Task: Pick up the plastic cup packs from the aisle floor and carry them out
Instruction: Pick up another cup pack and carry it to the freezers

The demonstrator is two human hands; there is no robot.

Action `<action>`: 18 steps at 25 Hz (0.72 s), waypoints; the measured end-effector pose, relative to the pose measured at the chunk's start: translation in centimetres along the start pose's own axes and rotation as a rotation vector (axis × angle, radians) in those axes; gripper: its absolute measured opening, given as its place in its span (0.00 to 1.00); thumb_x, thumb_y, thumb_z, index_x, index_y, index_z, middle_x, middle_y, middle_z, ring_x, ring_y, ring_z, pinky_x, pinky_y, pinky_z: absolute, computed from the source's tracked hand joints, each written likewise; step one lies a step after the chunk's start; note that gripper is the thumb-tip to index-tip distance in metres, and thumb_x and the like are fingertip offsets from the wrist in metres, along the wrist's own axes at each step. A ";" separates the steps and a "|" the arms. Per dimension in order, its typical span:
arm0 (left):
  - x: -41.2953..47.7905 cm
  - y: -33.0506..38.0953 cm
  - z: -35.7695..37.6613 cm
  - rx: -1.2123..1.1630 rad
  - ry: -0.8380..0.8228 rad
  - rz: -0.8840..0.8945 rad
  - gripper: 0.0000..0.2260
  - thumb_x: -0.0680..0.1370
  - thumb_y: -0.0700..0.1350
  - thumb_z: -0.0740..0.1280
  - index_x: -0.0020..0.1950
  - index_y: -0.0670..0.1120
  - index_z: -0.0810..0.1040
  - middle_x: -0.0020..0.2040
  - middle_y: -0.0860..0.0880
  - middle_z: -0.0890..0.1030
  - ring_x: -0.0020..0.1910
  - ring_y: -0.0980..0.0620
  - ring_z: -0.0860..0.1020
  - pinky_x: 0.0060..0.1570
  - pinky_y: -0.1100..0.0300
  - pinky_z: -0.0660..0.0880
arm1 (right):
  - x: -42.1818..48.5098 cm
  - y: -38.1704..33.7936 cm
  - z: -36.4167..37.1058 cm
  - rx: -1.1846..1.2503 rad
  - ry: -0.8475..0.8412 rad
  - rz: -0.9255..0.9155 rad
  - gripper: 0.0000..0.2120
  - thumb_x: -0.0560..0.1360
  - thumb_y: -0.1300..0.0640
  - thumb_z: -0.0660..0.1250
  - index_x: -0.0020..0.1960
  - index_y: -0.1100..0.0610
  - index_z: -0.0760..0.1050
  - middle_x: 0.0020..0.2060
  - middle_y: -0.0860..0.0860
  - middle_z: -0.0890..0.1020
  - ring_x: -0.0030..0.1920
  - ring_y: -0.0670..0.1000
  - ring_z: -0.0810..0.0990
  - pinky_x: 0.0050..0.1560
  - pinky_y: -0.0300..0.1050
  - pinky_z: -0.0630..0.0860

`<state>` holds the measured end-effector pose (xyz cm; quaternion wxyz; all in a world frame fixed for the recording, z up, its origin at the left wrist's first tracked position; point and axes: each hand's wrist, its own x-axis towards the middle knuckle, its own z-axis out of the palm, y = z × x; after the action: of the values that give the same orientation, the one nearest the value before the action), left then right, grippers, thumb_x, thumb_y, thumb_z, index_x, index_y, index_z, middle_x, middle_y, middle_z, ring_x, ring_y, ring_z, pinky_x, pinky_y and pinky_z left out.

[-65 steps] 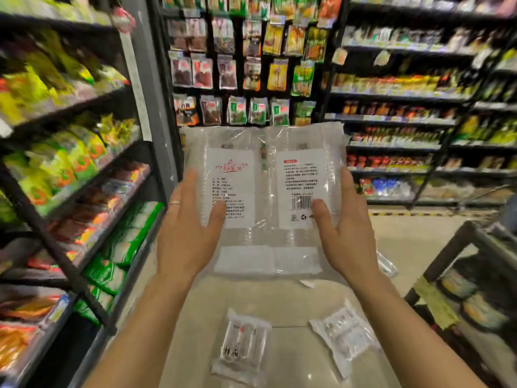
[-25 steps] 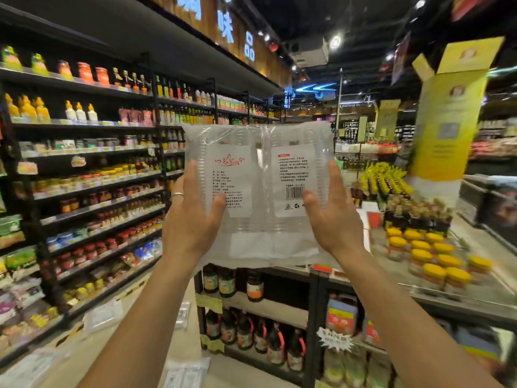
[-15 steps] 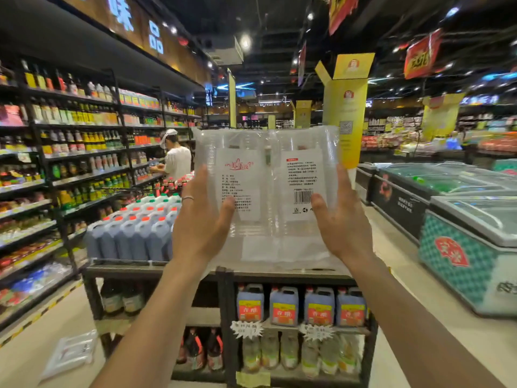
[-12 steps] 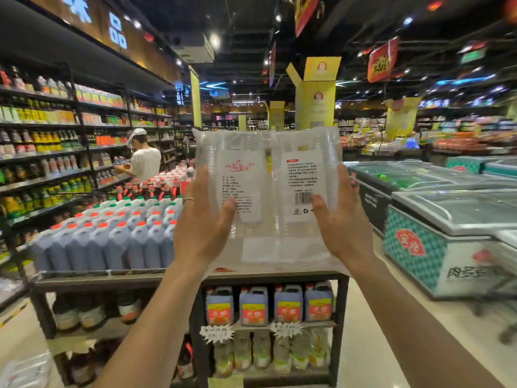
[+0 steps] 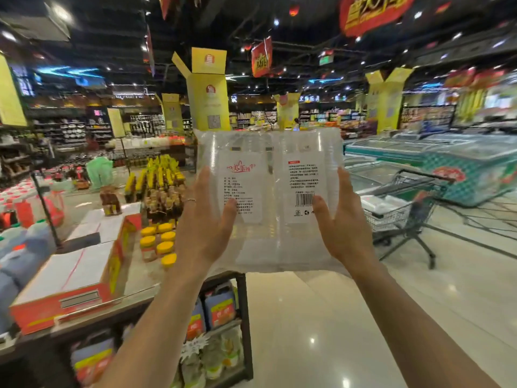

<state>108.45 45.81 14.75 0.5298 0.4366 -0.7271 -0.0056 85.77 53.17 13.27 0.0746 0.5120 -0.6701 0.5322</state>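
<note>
Two clear plastic cup packs (image 5: 268, 175) with white printed labels are held side by side, upright, at chest height in front of me. My left hand (image 5: 205, 228) grips the left pack's edge, thumb on its label, a ring on one finger. My right hand (image 5: 340, 228) grips the right pack's edge, thumb by the barcode. The fingers behind the packs are hidden.
A display stand (image 5: 156, 275) with yellow-lidded jars, bottles and a red carton (image 5: 70, 281) is at my left. A shopping cart (image 5: 400, 203) holding white packs stands right, before chest freezers (image 5: 458, 161). Shiny floor (image 5: 321, 326) stretches ahead.
My view has swung right, out of the shelf aisle into the open store floor; the cart and freezers came into view. Both hands keep the same hold on the packs.
</note>
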 end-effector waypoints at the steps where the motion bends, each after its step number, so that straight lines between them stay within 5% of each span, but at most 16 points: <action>1: 0.6 0.6 2.2 -0.029 -0.029 0.010 0.34 0.80 0.57 0.62 0.79 0.58 0.46 0.77 0.47 0.62 0.71 0.44 0.66 0.58 0.44 0.72 | 0.9 1.6 -0.5 -0.024 0.018 0.021 0.32 0.80 0.42 0.58 0.78 0.40 0.45 0.68 0.56 0.69 0.61 0.58 0.74 0.51 0.52 0.70; 5: 3.3 2.5 11.1 -0.152 -0.085 0.061 0.33 0.80 0.54 0.63 0.80 0.55 0.48 0.75 0.46 0.63 0.71 0.48 0.63 0.59 0.46 0.70 | 4.8 7.8 -1.4 -0.131 0.108 0.087 0.32 0.79 0.40 0.57 0.77 0.39 0.44 0.67 0.56 0.70 0.61 0.59 0.75 0.52 0.58 0.74; 9: 6.9 3.3 20.1 -0.260 -0.119 0.118 0.33 0.79 0.53 0.63 0.79 0.58 0.47 0.73 0.49 0.66 0.68 0.50 0.64 0.54 0.48 0.71 | 9.3 12.9 -1.2 -0.205 0.171 0.133 0.32 0.80 0.43 0.58 0.78 0.40 0.45 0.66 0.56 0.70 0.60 0.58 0.74 0.49 0.51 0.71; 18: 17.3 3.2 39.6 -0.361 -0.299 0.166 0.32 0.79 0.57 0.60 0.79 0.57 0.49 0.75 0.46 0.64 0.69 0.44 0.67 0.55 0.42 0.75 | 21.3 23.3 1.9 -0.353 0.275 0.238 0.33 0.80 0.42 0.58 0.78 0.39 0.42 0.69 0.54 0.68 0.61 0.58 0.75 0.51 0.52 0.73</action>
<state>74.76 18.68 12.14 0.4843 0.2681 -0.8180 -0.1566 58.82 36.65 11.37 0.1901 0.3314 -0.7917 0.4767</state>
